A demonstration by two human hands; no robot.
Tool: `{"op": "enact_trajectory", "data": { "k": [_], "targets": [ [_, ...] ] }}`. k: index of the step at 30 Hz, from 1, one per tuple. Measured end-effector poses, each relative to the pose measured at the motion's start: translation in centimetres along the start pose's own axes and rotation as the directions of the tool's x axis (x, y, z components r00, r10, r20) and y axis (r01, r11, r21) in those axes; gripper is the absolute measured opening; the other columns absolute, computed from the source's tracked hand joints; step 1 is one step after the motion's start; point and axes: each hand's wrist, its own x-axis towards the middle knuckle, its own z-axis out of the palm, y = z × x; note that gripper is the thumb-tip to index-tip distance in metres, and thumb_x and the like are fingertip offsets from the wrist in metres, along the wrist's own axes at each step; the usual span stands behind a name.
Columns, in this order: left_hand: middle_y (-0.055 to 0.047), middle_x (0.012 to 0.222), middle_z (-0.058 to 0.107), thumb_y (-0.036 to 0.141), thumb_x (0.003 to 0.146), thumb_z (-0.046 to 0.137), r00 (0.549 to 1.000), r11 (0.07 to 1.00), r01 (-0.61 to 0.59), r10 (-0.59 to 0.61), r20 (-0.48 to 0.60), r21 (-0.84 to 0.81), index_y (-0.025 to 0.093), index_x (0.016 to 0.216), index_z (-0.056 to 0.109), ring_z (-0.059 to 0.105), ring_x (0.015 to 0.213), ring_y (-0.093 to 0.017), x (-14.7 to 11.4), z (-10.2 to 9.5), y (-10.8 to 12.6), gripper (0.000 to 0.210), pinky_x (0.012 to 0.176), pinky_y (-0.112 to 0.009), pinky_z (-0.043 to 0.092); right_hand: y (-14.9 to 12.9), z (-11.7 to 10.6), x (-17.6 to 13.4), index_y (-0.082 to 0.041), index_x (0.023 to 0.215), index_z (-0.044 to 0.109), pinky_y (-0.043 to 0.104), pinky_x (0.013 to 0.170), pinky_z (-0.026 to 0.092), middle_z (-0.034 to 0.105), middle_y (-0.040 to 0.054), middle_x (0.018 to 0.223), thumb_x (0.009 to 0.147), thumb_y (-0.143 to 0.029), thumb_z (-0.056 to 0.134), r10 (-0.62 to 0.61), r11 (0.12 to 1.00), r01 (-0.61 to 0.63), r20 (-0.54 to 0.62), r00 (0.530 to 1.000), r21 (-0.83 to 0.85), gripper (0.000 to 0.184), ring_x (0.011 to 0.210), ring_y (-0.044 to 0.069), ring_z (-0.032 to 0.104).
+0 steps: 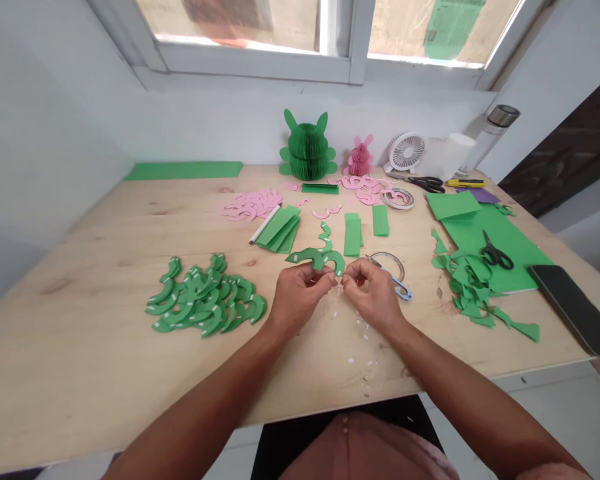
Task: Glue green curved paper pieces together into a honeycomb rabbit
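The head view shows white scraps, too small to make out, nearer than the pile of green curves and right of it. Far right of the pile, a black phone is cut off by the frame edge. Just right of the pile, the left hand is clamped on a green paper piece, its fingers hiding part of the lower edge. The right hand has thumb and forefinger together at the piece's end; anything between them is indistinct. The piece is curved, white-patched and pointed toward the pile; how it joins the wavy section beyond is unclear. Beyond the pile, to its right, stands a green honeycomb figure.
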Motion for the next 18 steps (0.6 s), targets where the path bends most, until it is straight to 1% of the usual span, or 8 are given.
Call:
{"op": "enact_trajectory", "data": {
  "k": [4, 6, 11, 15, 18],
  "targets": [
    [0.0, 0.058, 0.065, 0.024, 0.067, 0.065, 1.0, 1.0, -0.008, 0.008, -0.004, -0.001, 0.013, 0.064, 0.068, 0.055, 0.052, -0.011, -0.02, 0.01, -0.11, 0.012, 0.052, -0.021, 0.044, -0.01, -0.09, -0.07, -0.019, 0.068, 0.053, 0.024, 0.058, 0.041, 0.059, -0.0003, 0.064, 0.073, -0.018, 0.052, -0.072, 0.996, 0.072, -0.007, 0.997, -0.047, 0.006, 0.058, 0.013, 0.051],
    [0.0, 0.06, 0.065, 0.025, 0.068, 0.065, 1.0, 1.0, -0.023, 0.023, -0.001, 0.008, 0.013, 0.065, 0.068, 0.056, 0.054, -0.011, -0.06, 0.04, -0.13, 0.012, 0.052, -0.02, 0.044, 0.02, -0.13, -0.09, -0.019, 0.069, 0.054, 0.024, 0.059, 0.041, 0.06, 0.0004, 0.065, 0.075, -0.019, 0.051, -0.082, 0.995, 0.082, 0.001, 0.997, -0.061, 0.007, 0.059, 0.013, 0.052],
    [0.0, 0.065, 0.067, 0.026, 0.068, 0.065, 0.998, 0.997, -0.056, 0.056, 0.006, 0.047, 0.014, 0.068, 0.068, 0.059, 0.059, -0.013, -0.2, 0.1, -0.14, 0.012, 0.055, -0.02, 0.045, 0.03, -0.14, -0.05, -0.02, 0.066, 0.052, 0.023, 0.056, 0.041, 0.058, -0.0012, 0.061, 0.076, -0.024, 0.053, -0.022, 0.999, 0.022, 0.006, 1.0, -0.04, 0.012, 0.056, 0.012, 0.051],
    [0.0, 0.068, 0.068, 0.026, 0.069, 0.065, 0.996, 0.992, -0.092, 0.091, 0.017, 0.085, 0.014, 0.07, 0.069, 0.061, 0.061, -0.014, -0.33, 0.1, -0.19, 0.012, 0.057, -0.02, 0.046, -0.03, -0.12, 0.02, -0.02, 0.063, 0.05, 0.022, 0.054, 0.04, 0.055, -0.0022, 0.058, 0.074, -0.022, 0.054, 0.005, 1.0, -0.005, 0.013, 1.0, -0.027, 0.011, 0.054, 0.012, 0.049],
    [0.0, 0.065, 0.068, 0.026, 0.069, 0.065, 0.994, 0.985, -0.11, 0.109, 0.011, 0.136, 0.014, 0.069, 0.069, 0.06, 0.06, -0.014, -0.39, 0.09, -0.14, 0.013, 0.055, -0.02, 0.046, 0.01, -0.1, 0.04, -0.02, 0.063, 0.05, 0.022, 0.053, 0.04, 0.055, -0.0024, 0.057, 0.072, -0.021, 0.055, 0.034, 0.999, -0.034, 0.019, 0.999, 0.002, 0.01, 0.054, 0.011, 0.049]
  ]
}}
